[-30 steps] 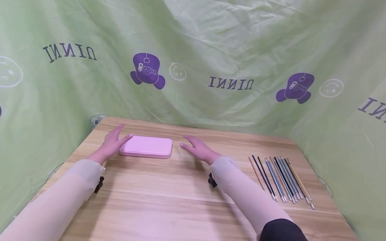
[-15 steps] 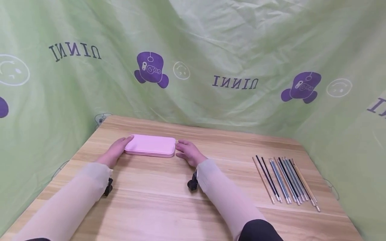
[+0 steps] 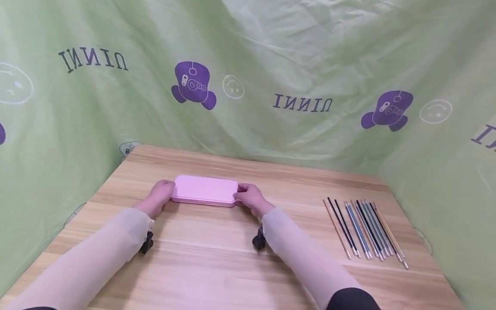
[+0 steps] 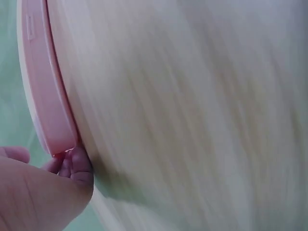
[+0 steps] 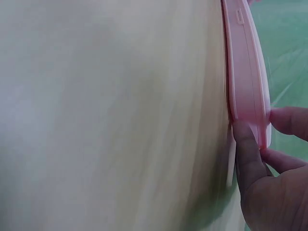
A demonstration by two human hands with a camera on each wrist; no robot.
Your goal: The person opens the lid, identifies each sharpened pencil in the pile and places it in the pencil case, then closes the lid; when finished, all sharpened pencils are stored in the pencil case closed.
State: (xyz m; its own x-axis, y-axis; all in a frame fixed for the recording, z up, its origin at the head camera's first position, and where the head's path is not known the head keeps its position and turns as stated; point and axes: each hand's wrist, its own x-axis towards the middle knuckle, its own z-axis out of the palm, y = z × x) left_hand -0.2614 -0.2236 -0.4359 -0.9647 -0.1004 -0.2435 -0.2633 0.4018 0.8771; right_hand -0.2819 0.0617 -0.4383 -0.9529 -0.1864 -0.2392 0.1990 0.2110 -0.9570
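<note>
A flat pink pencil case [image 3: 205,190] with rounded corners lies lengthwise across the wooden table, its lid down. My left hand [image 3: 159,194] grips its left end; in the left wrist view, curled fingers [image 4: 79,166] reach around the lower edge of that end. At the opposite end, my right hand [image 3: 252,198] holds the case between thumb and fingers. A small molded latch mark shows on the side of the case [image 5: 246,72] in the right wrist view. Whether the case is slightly lifted or touching the table, I cannot tell.
Several pencils [image 3: 366,228], tan, black and grey-blue, lie side by side on the right of the wooden table [image 3: 201,258]. A green printed curtain [image 3: 248,129] hangs behind the table and along both sides.
Both hands have closed in on the case's ends and now grip it. The case has shifted a little to the right and toward me. The pencils stay as they were.
</note>
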